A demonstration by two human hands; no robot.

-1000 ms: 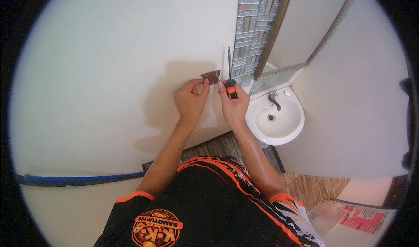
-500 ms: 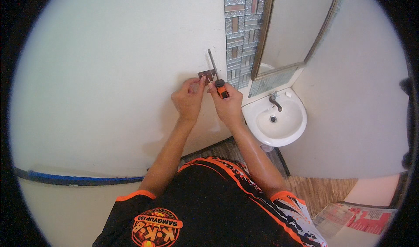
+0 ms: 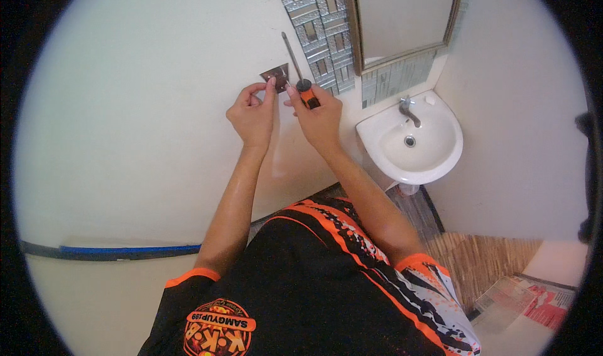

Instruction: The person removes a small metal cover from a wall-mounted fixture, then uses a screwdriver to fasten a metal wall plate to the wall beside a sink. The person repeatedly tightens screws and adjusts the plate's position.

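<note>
A dark, roughly square recess [image 3: 277, 75] is set in the white wall, with small pale bits inside that are too small to make out. My left hand [image 3: 252, 118] reaches its lower left edge, thumb and fingertips pinched together; whatever is between them is hidden. Close on the right, my right hand [image 3: 321, 121] is closed around the handle of a screwdriver [image 3: 307, 94]. The handle is orange and black, and the long metal shaft points up along the wall, past the recess. A thin pale strand seems to show by the right thumb, beside the recess.
Right of the recess runs a strip of silvery mosaic tile [image 3: 323, 38], then a framed mirror [image 3: 408, 20]. A white washbasin [image 3: 440, 155] with a metal tap [image 3: 409, 111] fills the corner below. A blue-and-dark strip [image 3: 132, 251] crosses the lower left. Printed sheets [image 3: 521, 302] lie lower right.
The view has shifted, so the recess and both hands sit higher and farther left in the picture. Both hands stay at the recess, and the screwdriver is still in my right hand.
</note>
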